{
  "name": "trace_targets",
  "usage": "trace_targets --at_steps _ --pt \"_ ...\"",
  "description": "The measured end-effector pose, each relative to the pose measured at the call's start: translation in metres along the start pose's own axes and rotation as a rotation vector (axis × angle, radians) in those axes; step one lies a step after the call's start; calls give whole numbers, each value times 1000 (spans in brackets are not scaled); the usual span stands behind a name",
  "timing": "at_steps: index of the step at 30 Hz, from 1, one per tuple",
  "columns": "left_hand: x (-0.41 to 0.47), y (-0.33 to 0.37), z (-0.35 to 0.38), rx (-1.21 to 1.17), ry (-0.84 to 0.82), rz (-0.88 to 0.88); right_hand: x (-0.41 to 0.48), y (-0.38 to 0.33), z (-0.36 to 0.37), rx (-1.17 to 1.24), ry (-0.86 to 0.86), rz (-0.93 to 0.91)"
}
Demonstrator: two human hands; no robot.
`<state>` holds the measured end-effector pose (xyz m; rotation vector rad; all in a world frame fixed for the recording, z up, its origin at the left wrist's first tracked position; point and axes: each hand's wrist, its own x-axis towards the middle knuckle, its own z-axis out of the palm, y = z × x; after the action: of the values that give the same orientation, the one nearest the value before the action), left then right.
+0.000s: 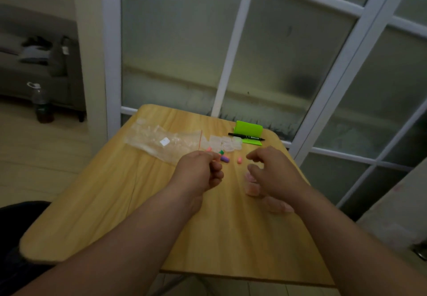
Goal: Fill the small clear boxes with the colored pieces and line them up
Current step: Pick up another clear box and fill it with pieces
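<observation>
On the wooden table (138, 203), mid-filling, the left hand (203, 171), curled with contents indiscernible, hovered by the loose colored pieces (225, 158) while the right hand (270, 171) hung relaxed over filled boxes (251, 188); next, apparently, a piece needed seating in the empty clear boxes (218, 142).

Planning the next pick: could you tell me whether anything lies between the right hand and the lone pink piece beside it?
Nothing visible does: only bare table separates the right hand from the pink piece; the purple piece lies beyond it.
</observation>
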<state>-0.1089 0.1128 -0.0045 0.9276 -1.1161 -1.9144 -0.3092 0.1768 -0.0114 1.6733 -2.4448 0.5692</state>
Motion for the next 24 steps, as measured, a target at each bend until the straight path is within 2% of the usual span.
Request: trace_targets --at_steps 6,12,18,24 --pt "6 0 3 -77 -10 -41 75 -9 19 -240 -86 -44" --pt "11 -4 1 -45 -39 -15 102 -17 37 -463 -226 -109" --pt "14 -7 -3 -21 -54 11 101 -15 39 -480 -150 -132" --pt "15 -11 0 -47 -72 -8 106 -18 37 -399 -212 -55"
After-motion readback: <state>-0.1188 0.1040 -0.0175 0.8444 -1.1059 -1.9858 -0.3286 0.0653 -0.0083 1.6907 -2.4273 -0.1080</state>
